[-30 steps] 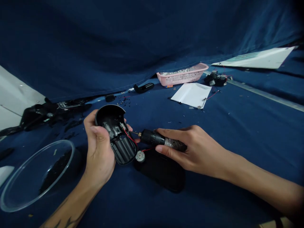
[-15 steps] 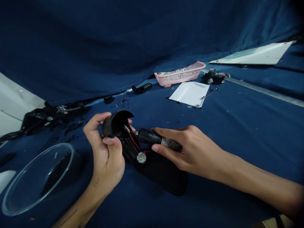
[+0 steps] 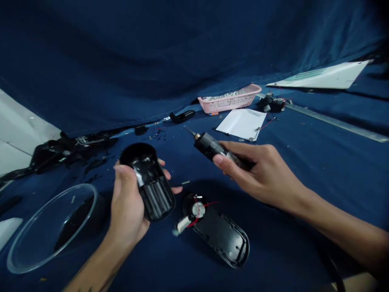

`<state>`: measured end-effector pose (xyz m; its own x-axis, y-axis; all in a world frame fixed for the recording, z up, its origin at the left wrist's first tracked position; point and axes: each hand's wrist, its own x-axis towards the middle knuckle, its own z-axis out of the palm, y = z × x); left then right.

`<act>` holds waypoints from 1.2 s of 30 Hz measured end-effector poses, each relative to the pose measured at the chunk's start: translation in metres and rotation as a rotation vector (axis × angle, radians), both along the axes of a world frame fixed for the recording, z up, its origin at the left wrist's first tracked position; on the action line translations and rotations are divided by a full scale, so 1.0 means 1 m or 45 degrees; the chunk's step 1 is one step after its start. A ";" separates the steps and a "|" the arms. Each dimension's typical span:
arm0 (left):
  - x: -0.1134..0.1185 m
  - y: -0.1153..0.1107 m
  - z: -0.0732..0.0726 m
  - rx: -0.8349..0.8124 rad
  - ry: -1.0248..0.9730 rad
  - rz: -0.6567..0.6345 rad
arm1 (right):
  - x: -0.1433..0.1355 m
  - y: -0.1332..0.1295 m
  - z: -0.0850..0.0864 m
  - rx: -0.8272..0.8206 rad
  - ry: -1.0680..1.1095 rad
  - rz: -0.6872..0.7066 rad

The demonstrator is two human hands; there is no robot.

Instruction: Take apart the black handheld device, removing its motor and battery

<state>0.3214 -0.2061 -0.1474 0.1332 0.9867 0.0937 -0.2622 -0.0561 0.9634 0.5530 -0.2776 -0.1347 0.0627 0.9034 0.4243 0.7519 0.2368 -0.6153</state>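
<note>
My left hand is closed around a black plastic housing, its ribbed hollow inside turned toward me. In my right hand is a black rotary tool with a thin metal bit that points up and left, apart from the housing. Below and between the hands lies a black shell half on the blue cloth. A small round motor with red wires sits at its upper end, and a small white part hangs by the wires beside it.
A clear round bowl with black bits stands at the left. Toward the back are a pink basket, a white sheet and a cluster of small motors. Black parts are heaped at far left.
The rotary tool has drawn away from the housing, up and right. My left hand has turned the housing and brought it lower. The shell half with the motor now shows apart on the cloth.
</note>
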 end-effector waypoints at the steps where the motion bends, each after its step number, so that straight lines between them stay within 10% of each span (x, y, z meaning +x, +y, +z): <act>1: -0.001 0.002 0.000 0.041 -0.002 0.018 | 0.002 0.001 0.001 -0.037 -0.007 0.027; 13: -0.009 0.012 -0.006 0.139 0.046 -0.092 | 0.019 0.019 -0.025 -0.340 -0.716 -0.271; 27: -0.021 0.018 -0.016 0.138 0.074 -0.240 | 0.001 0.019 -0.001 -0.019 -0.208 0.263; 36: -0.020 0.019 -0.023 0.046 0.109 -0.190 | -0.073 0.021 0.016 -0.043 -0.070 0.526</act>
<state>0.3015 -0.1869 -0.1701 0.2871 0.9515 0.1107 -0.1874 -0.0576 0.9806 0.4802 -0.2564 -0.1184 -0.3295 0.8613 0.3867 0.6297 0.5056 -0.5897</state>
